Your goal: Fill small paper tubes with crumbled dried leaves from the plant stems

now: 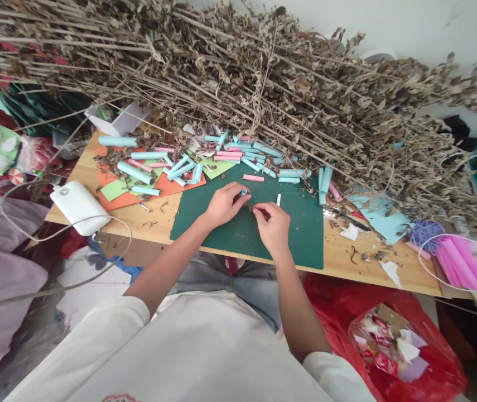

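Note:
My left hand [225, 204] is closed around a small light-blue paper roll [244, 192], whose round open end shows by the thumb. Close beside it, my right hand [272, 223] is pinched on a bit of dried leaf [249, 207], just below the roll. Both hands are over a dark green cutting mat [300, 237] sprinkled with brown crumbs. Behind my right hand a short white stick-like piece [279, 200] lies on the mat. A pink paper roll [253, 178] rests near the mat's far edge.
Many blue and pink rolls, such as a thick blue roll [134, 172], lie across the back. Dried stalks [221, 72] overhang the table [372, 273]. A white power bank [80, 207] with a cable sits left. A red rubbish bag [439, 346] stands right, near a dark pen-like tool [351, 220].

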The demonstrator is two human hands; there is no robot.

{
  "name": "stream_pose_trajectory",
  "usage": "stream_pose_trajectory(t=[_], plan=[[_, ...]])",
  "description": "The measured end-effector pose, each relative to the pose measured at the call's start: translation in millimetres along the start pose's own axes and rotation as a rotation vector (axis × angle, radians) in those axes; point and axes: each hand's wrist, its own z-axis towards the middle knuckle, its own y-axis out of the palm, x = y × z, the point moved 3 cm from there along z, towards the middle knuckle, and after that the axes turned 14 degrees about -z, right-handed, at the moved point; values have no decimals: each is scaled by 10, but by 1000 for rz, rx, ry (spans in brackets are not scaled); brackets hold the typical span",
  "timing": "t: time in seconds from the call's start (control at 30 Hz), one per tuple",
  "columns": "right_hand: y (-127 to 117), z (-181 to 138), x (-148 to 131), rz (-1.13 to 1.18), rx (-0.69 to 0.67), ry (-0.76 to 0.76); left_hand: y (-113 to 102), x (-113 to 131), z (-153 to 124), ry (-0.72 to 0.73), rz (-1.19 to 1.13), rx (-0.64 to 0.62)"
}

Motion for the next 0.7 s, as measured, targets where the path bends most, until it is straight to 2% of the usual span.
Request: stream_pose_trajectory(t=[0.2, 0.3, 0.5, 0.7], plan=[[58, 69, 63, 283, 55, 237, 18, 26, -7, 44, -29, -93], [125, 123, 94, 424, 75, 306, 30, 27, -13, 56, -27, -126], [213, 143, 69, 514, 30, 311, 29, 21, -18, 64, -14, -115], [225, 131, 63, 563, 57, 297, 29, 28, -14, 89, -6, -131]])
